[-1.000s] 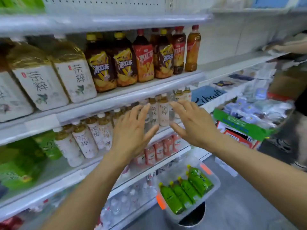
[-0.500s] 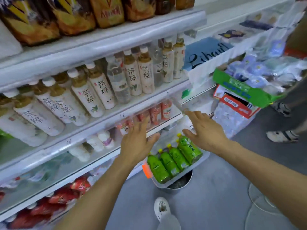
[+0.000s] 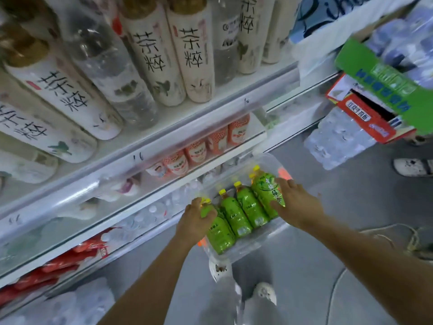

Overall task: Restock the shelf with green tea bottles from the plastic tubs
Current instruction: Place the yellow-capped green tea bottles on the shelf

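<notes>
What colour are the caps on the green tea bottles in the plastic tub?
Yellow. The caps show best in the head view.

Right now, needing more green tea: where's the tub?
Head view, lower centre: tub beside the lowest shelves, between left hand and right hand, each gripping an end bottle.

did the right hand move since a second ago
Yes. The right hand dropped from the white-label bottle shelf down to the plastic tub, now gripping the rightmost green tea bottle.
</notes>
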A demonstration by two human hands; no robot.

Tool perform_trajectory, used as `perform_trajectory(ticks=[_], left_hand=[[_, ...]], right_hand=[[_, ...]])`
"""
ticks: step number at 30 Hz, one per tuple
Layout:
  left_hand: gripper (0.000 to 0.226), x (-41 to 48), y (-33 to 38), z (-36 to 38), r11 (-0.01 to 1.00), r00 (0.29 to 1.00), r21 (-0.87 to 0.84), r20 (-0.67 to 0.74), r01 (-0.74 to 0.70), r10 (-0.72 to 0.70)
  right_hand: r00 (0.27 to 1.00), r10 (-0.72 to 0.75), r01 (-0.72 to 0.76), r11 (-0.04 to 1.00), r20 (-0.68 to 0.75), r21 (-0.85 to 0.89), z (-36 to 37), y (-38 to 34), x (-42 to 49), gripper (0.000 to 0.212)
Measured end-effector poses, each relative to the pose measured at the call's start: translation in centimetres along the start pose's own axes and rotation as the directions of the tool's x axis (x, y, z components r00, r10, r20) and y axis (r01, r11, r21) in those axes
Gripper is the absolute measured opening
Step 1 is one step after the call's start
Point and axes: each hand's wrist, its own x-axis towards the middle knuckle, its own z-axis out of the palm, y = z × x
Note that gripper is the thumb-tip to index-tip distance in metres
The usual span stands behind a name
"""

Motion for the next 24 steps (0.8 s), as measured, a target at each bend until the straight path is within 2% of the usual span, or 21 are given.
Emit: perform_trajectory(ticks=[2, 6, 8, 12, 15, 19, 21, 24], left_hand=[[0.061, 1.3, -0.5, 1.4, 0.992, 0.994, -0.072, 0.023, 0.107, -0.105], [0.084, 3.8, -1.9, 4.9, 0.967, 0.975, -0.124, 0.040, 0.220, -0.217], [0.078, 4.9, -2.7, 6.5, 0.956, 0.963, -0.113, 0.036, 0.271, -0.269], [0.088, 7.7, -4.4, 10.2, 0.902, 0.918, -0.208, -0.044, 0.378, -0.395], [0.092, 9.2, -4.8, 12.9, 0.861, 0.868, -0.262, -0.130, 0.437, -0.480], [0.104, 11.1, -3.6, 16.3, 0.852, 0.807, -0.132, -0.275, 0.506, -0.522], [0.108, 11.6, -3.7, 17.7, 0.851, 0.785, -0.041, -0.364, 0.524, -0.501], [0.113, 11.6, -4.6, 18.9, 0.847, 0.778, 0.096, -0.458, 0.523, -0.429]], right_hand=[[0.998, 0.025, -0.027, 0.999, 0.060, 0.025, 1.7, 0.5, 1.7, 0.062], [0.986, 0.055, -0.068, 0.995, 0.158, 0.076, 4.8, 1.8, 4.6, 0.061], [0.978, 0.062, -0.081, 0.993, 0.201, 0.090, 6.2, 2.7, 6.0, 0.062], [0.970, 0.094, -0.120, 0.987, 0.222, 0.106, 8.9, 5.1, 9.3, 0.062], [0.977, 0.062, -0.076, 0.995, 0.203, 0.065, 10.8, 6.5, 11.9, 0.049], [0.989, 0.078, -0.095, 0.985, 0.123, 0.141, 13.9, 8.5, 15.2, 0.045], [0.990, 0.088, -0.102, 0.988, 0.113, 0.117, 15.4, 8.7, 16.4, 0.056], [0.988, 0.119, -0.113, 0.991, 0.099, -0.068, 17.2, 8.3, 17.1, 0.082]])
